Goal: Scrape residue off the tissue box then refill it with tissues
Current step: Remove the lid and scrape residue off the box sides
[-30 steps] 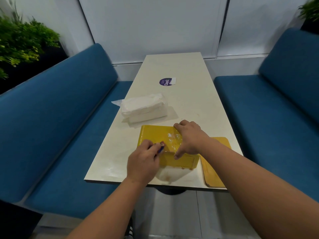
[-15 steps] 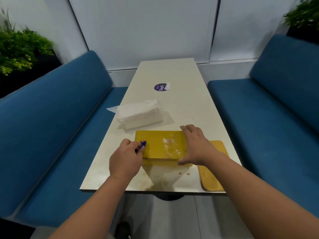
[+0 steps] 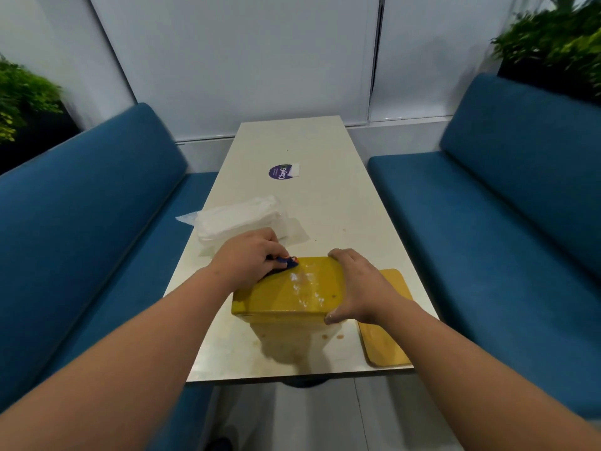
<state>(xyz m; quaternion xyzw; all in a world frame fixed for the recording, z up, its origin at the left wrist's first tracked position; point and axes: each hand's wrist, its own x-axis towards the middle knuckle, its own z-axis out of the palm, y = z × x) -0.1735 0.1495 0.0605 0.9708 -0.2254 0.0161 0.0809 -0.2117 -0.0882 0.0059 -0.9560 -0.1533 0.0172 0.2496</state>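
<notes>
Here, the left hand (image 3: 248, 260) curls its fingers (image 3: 276, 255) round a small blue scraper (image 3: 287, 262), its tip set on the far left corner of the yellow box (image 3: 286, 289). The right hand (image 3: 361, 284) clamps the box's right end, fingers (image 3: 338, 254) hooked over the far edge and thumb at the near corner. The box lies flat near the close end of the table (image 3: 325, 206), its top face smeared with whitish residue (image 3: 305, 286) between the two hands. Just right of the box, partly under the right wrist, lies a flat yellow lid (image 3: 390, 336) reaching the table's near edge. Beyond the box, behind the left hand, sits a wrapped pack of white tissues (image 3: 240, 219). Farther along the table from the box is a round purple sticker (image 3: 280, 172). Brownish spots (image 3: 331, 336) mark the table just in front of the box. Blue benches (image 3: 487, 206) flank the table on both sides, with green plants (image 3: 553, 43) behind them.
</notes>
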